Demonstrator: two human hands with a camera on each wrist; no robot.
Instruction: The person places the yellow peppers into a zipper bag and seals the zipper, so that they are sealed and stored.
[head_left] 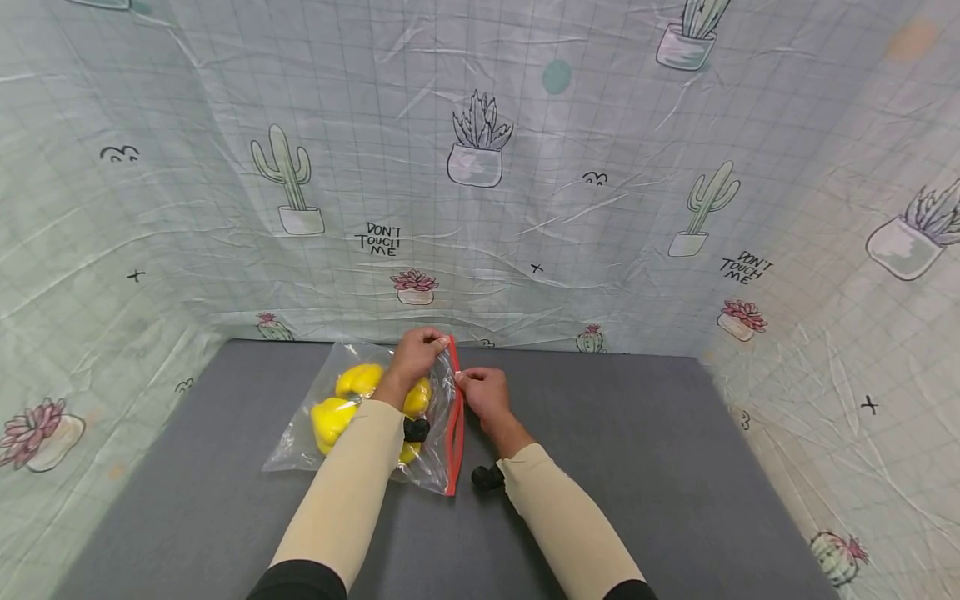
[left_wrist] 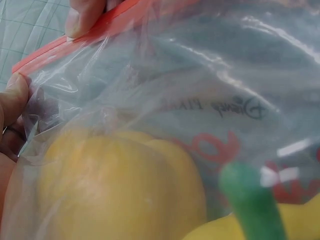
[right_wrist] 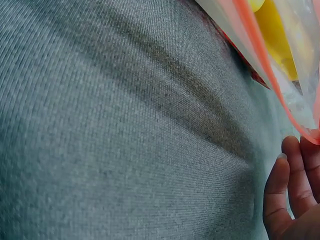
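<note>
A clear zip bag (head_left: pixel 296 454) with a red zip strip (head_left: pixel 454 433) along its right edge lies on the grey table. Several yellow bell peppers (head_left: pixel 332 421) sit inside it; the left wrist view shows one bell pepper (left_wrist: pixel 120 185) close up and a green stem (left_wrist: pixel 252 200). My left hand (head_left: pixel 415 357) reaches over the bag and pinches the strip near its far corner. Just nearer along the same strip, my right hand (head_left: pixel 486 393) pinches it between thumb and finger. In the right wrist view, the strip (right_wrist: pixel 270 75) bows away from the bag's other side, so the mouth gapes there.
The grey tabletop (head_left: pixel 637 467) extends to both sides of the bag. A patterned cloth (head_left: pixel 540 275) rises behind the table and along its left and right sides. Black wrist cameras (head_left: pixel 487 477) are worn over beige sleeves.
</note>
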